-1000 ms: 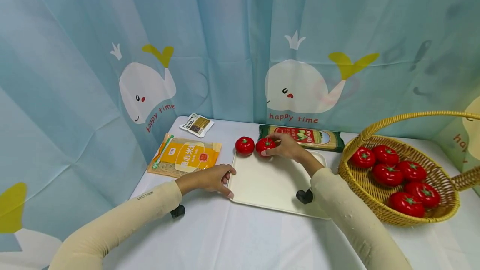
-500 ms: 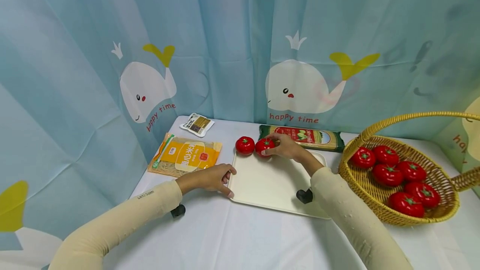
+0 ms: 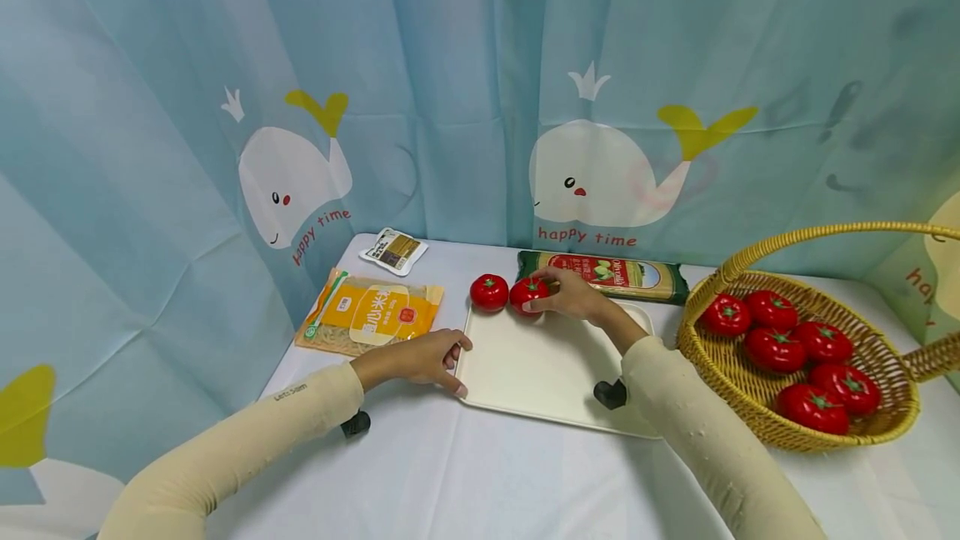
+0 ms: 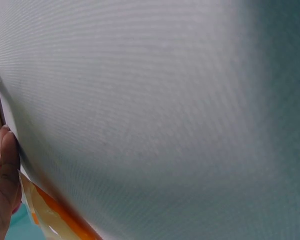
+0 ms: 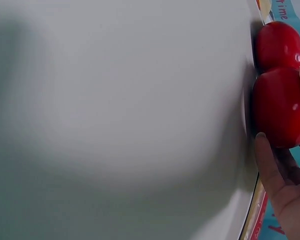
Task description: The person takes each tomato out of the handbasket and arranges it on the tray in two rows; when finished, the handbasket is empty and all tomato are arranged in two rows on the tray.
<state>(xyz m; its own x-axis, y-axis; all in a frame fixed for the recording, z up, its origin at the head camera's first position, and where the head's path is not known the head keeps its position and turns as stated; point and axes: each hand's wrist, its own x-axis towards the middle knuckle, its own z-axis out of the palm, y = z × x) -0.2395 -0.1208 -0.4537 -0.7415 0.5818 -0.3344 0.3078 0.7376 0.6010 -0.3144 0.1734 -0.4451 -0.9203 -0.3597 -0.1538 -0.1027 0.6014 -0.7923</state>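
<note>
A cream rectangular tray (image 3: 540, 373) lies on the white table, with two red tomatoes side by side at its far left corner. My right hand (image 3: 573, 294) reaches over the tray and grips the right-hand tomato (image 3: 528, 297), thumb and fingers around its sides. In the right wrist view that held tomato (image 5: 280, 107) presses against the other tomato (image 5: 279, 46). At the tray's left edge my left hand (image 3: 427, 357) holds the rim, thumb toward the front and curled fingers farther back. The left wrist view catches only part of this hand (image 4: 5, 175), beside the tray edge.
A wicker basket (image 3: 705, 382) with several tomatoes and a tall handle stands at the right. Behind the tray lies a long pasta packet (image 3: 645, 277). An orange noodle bag (image 3: 375, 311) and a small sachet (image 3: 393, 251) lie at the left. A blue curtain (image 3: 457, 107) hangs behind.
</note>
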